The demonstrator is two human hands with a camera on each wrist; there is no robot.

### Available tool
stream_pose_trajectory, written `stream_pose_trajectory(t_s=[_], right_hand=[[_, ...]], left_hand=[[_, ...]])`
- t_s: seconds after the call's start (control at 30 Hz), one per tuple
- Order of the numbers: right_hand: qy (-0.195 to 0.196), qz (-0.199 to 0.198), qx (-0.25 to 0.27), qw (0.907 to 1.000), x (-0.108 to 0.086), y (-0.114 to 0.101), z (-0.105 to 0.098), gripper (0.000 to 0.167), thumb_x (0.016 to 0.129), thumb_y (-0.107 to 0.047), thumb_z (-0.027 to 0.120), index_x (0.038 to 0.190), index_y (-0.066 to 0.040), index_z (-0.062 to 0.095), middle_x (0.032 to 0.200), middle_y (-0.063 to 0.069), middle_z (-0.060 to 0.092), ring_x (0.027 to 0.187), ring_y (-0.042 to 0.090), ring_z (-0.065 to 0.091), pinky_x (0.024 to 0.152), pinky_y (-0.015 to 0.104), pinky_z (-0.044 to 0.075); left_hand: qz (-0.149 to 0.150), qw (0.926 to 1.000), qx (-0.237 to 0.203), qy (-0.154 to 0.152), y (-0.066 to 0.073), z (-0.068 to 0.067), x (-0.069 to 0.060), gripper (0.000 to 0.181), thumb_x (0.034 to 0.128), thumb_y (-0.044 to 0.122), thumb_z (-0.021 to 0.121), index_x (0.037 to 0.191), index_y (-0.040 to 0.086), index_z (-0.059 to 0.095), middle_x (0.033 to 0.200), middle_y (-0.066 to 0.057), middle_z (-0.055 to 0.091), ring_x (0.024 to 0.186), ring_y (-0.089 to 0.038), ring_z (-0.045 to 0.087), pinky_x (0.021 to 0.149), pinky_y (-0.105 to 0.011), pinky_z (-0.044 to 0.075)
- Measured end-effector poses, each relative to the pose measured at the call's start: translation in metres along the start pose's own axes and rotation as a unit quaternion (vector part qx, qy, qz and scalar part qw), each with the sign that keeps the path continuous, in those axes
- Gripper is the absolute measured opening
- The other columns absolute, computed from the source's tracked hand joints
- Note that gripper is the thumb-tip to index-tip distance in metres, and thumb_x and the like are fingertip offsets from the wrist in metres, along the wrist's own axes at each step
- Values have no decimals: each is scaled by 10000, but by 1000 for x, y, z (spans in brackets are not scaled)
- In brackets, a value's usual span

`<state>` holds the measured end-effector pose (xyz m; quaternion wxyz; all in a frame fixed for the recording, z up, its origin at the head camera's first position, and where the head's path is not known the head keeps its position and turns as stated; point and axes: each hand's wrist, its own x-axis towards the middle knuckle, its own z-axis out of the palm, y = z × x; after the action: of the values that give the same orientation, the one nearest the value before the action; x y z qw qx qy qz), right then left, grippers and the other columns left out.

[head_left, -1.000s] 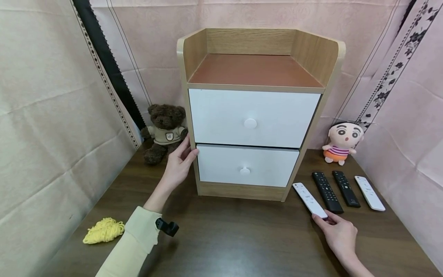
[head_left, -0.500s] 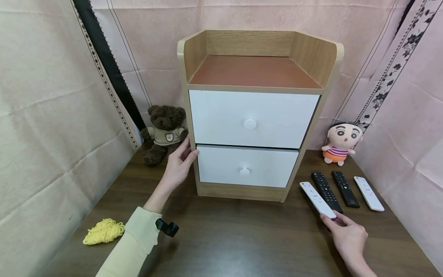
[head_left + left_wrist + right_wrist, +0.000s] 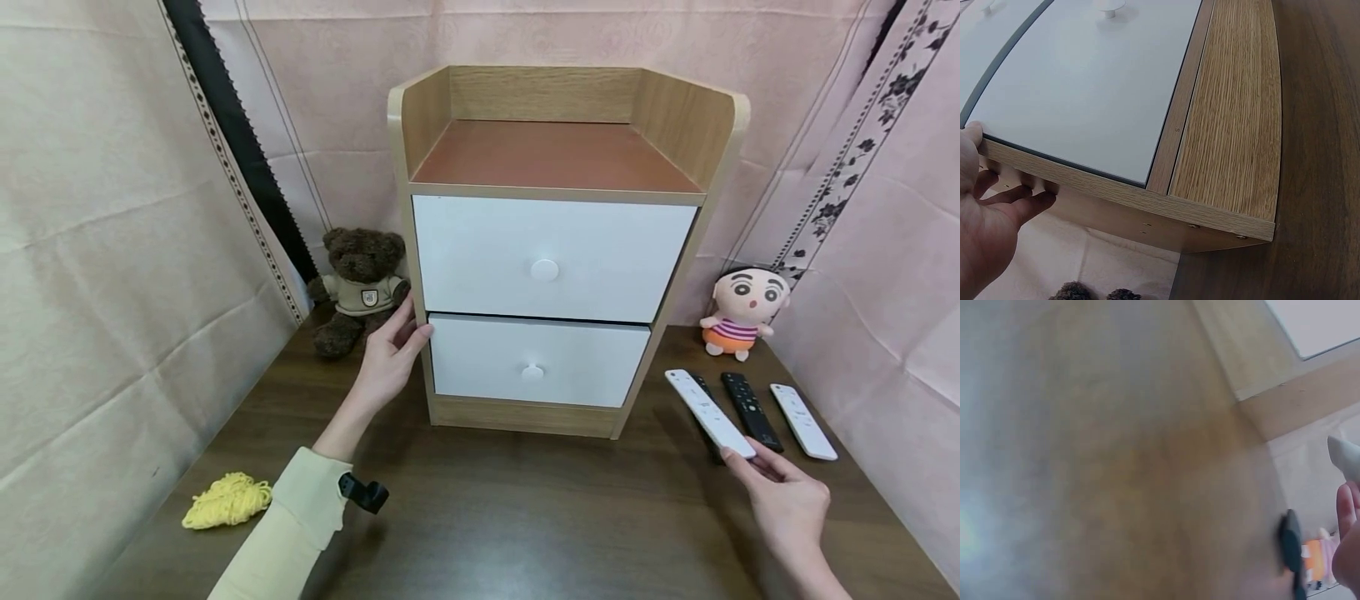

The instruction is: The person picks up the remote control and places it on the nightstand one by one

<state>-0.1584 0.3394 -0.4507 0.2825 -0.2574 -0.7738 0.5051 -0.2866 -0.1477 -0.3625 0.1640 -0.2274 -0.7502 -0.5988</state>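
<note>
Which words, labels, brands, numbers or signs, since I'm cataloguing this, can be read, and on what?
No text is legible.
Black-and-white shield badge on the grey-beige fabric shirt of the brown plush bear: too small.
Two slim white plastic remotes, two slim black plastic remotes: markings too small.
Tiny mark on the wood-grained drawer cabinet: unreadable.

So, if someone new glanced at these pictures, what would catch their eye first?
Probably the tall white-and-wood cabinet in the middle, with the left hand holding its left edge. Next might be the white remote in the right hand, partly hiding a black remote in the head view. The brown teddy bear left of the cabinet and big-headed doll at right also stand out.
</note>
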Motion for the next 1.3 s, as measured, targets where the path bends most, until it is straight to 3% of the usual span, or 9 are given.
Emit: stream_pose_trajectory(t_s=[0.2, 0.33, 0.53, 0.73, 0.83, 1.0, 1.07, 1.2, 1.3], right_hand=[[359, -415, 386, 9977, 5, -19, -11, 412, 787, -176, 915, 1159, -50, 791, 639, -269, 637, 579, -105, 593, 525, 57, 442], [492, -589, 1148, 9904, 7, -32, -16, 371, 777, -39, 895, 1135, -73, 802, 658, -196, 682, 575, -76, 624, 538, 56, 459], [386, -895, 3010, 9486, 6, -48, -20, 405, 748, 176, 816, 1124, 33, 773, 748, -46, 757, 637, 7, 696, 629, 83, 526], [276, -1261, 3755, 9178, 4, -70, -24, 418, 760, 267, 738, 1161, 156, 700, 806, 23, 774, 714, 67, 727, 687, 130, 554], [179, -1415, 4422, 8855, 4, -82, -24, 417, 754, 337, 668, 1151, 209, 667, 840, 98, 776, 744, 118, 741, 697, 175, 573], [-250, -1885, 5533, 8110, 8, -97, -21, 433, 717, 431, 581, 1122, 283, 618, 907, 247, 747, 803, 230, 755, 725, 265, 595], [-330, -2047, 5561, 8048, 9, -101, -21, 442, 707, 436, 579, 1118, 281, 622, 901, 247, 748, 791, 225, 751, 727, 265, 596], [-225, -2357, 5183, 8218, 10, -109, -24, 461, 679, 422, 592, 1116, 278, 627, 836, 195, 758, 692, 176, 727, 693, 212, 593], [-181, -2510, 5025, 8271, 8, -114, -26, 476, 659, 419, 590, 1115, 287, 620, 852, 193, 761, 692, 171, 729, 691, 205, 591]], left_hand=[[30, 10000, -48, -13, 0, 1, 1, 632, 1062, 161, 602, 1618, 124, 305, 1588, -112, 414, 1351, -346, 518, 1008, -298, 509], [46, 10000, -47, -13, -1, 1, 1, 631, 1061, 159, 603, 1618, 127, 307, 1593, -105, 408, 1356, -348, 513, 1016, -314, 505], [67, 10000, -44, -5, -1, 1, 1, 631, 1060, 163, 606, 1618, 150, 312, 1597, -85, 404, 1360, -319, 515, 1024, -333, 501], [94, 9999, -105, -15, -1, 1, 1, 630, 1059, 154, 605, 1619, 159, 315, 1595, -85, 408, 1363, -325, 511, 1022, -334, 502], [99, 9999, -101, -11, -1, 0, 1, 630, 1059, 154, 605, 1619, 160, 316, 1597, -83, 406, 1362, -323, 513, 1020, -326, 503], [76, 9999, -99, 7, -1, -1, 1, 629, 1060, 158, 604, 1618, 149, 313, 1598, -86, 402, 1365, -320, 510, 1023, -325, 501], [55, 9999, -109, 19, -1, -1, 1, 629, 1060, 157, 604, 1617, 142, 313, 1596, -94, 404, 1366, -325, 508, 1027, -332, 498], [7, 9999, -124, 27, -2, 0, 0, 629, 1058, 157, 608, 1615, 129, 316, 1594, -106, 403, 1377, -330, 493, 1041, -342, 484], [-13, 9999, -119, 29, -1, 0, 0, 634, 1056, 163, 613, 1615, 128, 316, 1594, -107, 401, 1384, -326, 485, 1048, -341, 477]])
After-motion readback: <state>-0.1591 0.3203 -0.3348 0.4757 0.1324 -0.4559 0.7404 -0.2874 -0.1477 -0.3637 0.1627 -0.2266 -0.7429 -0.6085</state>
